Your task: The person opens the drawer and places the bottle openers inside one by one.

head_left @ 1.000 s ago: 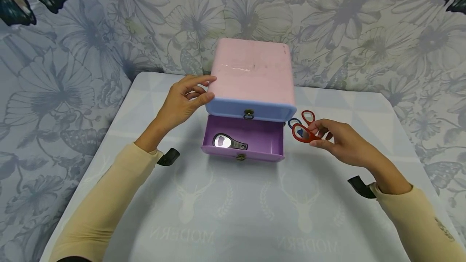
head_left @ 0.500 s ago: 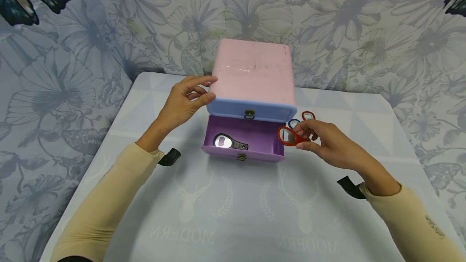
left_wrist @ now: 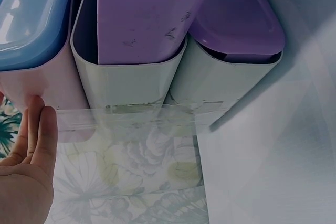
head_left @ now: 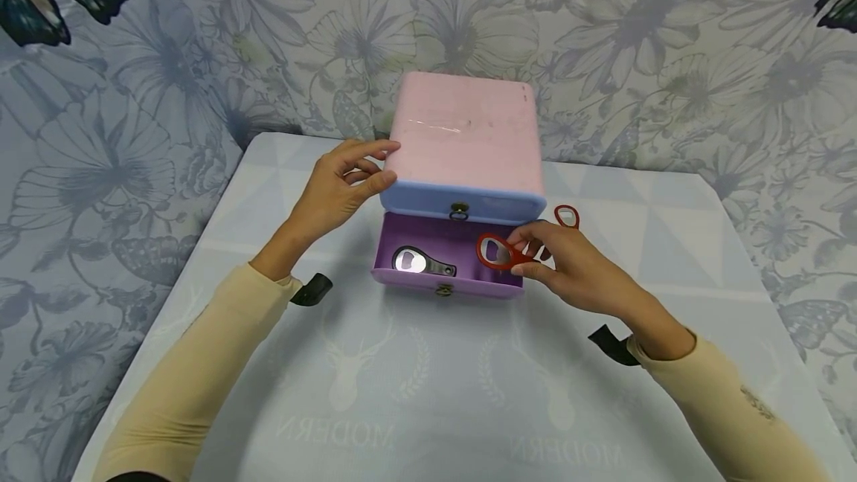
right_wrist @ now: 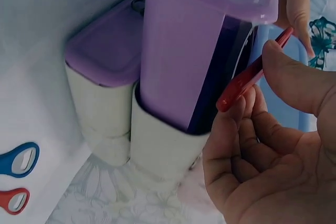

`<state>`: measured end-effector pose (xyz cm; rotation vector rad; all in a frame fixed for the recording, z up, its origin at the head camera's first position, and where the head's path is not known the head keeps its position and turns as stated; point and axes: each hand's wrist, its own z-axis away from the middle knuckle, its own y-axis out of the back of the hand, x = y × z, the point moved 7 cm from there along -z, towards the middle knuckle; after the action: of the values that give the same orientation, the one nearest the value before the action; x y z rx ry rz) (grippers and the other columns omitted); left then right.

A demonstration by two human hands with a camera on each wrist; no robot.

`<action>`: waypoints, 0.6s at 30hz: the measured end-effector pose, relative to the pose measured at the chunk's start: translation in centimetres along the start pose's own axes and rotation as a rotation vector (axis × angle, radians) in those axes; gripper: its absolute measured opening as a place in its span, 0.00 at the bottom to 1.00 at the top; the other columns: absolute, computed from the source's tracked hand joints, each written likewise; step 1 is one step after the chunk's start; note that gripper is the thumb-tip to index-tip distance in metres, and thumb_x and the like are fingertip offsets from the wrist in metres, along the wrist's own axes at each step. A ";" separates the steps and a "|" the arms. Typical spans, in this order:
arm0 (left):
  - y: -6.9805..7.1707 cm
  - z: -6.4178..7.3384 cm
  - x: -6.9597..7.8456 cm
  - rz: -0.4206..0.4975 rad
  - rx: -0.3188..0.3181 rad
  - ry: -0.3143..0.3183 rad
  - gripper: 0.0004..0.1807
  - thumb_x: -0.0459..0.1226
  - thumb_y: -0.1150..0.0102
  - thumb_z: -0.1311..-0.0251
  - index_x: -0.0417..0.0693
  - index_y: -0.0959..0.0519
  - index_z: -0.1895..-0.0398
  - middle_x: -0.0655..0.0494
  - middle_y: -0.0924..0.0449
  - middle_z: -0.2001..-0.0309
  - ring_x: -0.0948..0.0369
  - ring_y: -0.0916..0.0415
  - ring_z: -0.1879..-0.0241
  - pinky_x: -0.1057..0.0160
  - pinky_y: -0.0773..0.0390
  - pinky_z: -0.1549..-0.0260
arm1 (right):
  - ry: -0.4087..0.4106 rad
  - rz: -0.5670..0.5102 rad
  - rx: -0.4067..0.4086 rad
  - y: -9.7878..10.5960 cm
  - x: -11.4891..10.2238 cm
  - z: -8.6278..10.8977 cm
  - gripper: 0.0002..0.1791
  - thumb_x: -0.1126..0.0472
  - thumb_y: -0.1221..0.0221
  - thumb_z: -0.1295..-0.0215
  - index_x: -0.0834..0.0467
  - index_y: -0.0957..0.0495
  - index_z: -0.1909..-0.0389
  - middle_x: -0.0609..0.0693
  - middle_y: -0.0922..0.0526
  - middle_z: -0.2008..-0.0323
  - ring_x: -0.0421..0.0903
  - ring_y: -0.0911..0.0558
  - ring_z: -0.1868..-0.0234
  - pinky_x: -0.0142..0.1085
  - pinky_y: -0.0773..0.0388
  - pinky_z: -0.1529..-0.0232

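Note:
A small drawer cabinet (head_left: 465, 132) with a pink top and blue upper drawer stands on the table. Its purple middle drawer (head_left: 478, 288) is pulled out, with a black and silver bottle opener (head_left: 435, 266) lying inside at the left. My left hand (head_left: 341, 181) touches the cabinet's left side, fingers fairly straight against the pink shell (left_wrist: 39, 85). Between thumb and fingers my right hand (head_left: 569, 266) pinches a red bottle opener (right_wrist: 241, 90), its ring end over the right part of the drawer.
Right of the cabinet lie another red bottle opener (head_left: 567, 216) and a blue bottle opener (right_wrist: 23, 161), the latter hidden behind my right hand in the head view. A shut purple bottom drawer (right_wrist: 105, 51) sits below. The patterned wall (head_left: 602, 58) stands close behind.
My right hand has moved left from beside the cabinet, bringing the red bottle opener over the open drawer. The left hand has stayed on the cabinet's side.

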<state>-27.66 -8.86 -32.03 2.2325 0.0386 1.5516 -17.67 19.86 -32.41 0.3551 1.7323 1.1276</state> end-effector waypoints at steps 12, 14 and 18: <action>0.1 0.1 0.0 0.002 0.004 -0.008 0.24 0.45 0.33 0.36 0.59 0.21 0.37 0.55 0.25 0.46 0.59 0.22 0.54 0.57 0.21 0.40 | -0.102 -0.023 0.085 -1.7 0.5 -1.0 0.17 0.63 0.31 0.38 0.61 0.21 0.49 0.50 0.17 0.58 0.45 0.20 0.56 0.40 0.25 0.61; 0.1 0.1 0.1 0.003 0.002 -0.008 0.24 0.45 0.33 0.36 0.59 0.21 0.37 0.55 0.25 0.46 0.59 0.22 0.54 0.56 0.21 0.40 | -0.111 -0.020 0.106 -1.8 0.5 -1.0 0.17 0.63 0.30 0.39 0.61 0.20 0.50 0.50 0.16 0.58 0.45 0.20 0.57 0.38 0.26 0.62; 0.1 0.1 0.1 -0.004 0.001 -0.001 0.24 0.44 0.33 0.36 0.59 0.21 0.36 0.55 0.25 0.46 0.59 0.22 0.53 0.56 0.21 0.40 | -0.113 -0.019 0.140 -2.0 0.1 -1.2 0.17 0.63 0.30 0.40 0.62 0.19 0.50 0.51 0.15 0.58 0.45 0.20 0.58 0.38 0.26 0.62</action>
<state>-27.52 -8.97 -31.95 2.2328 0.0440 1.5488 -18.23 18.26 -34.06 0.4786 1.7148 0.9573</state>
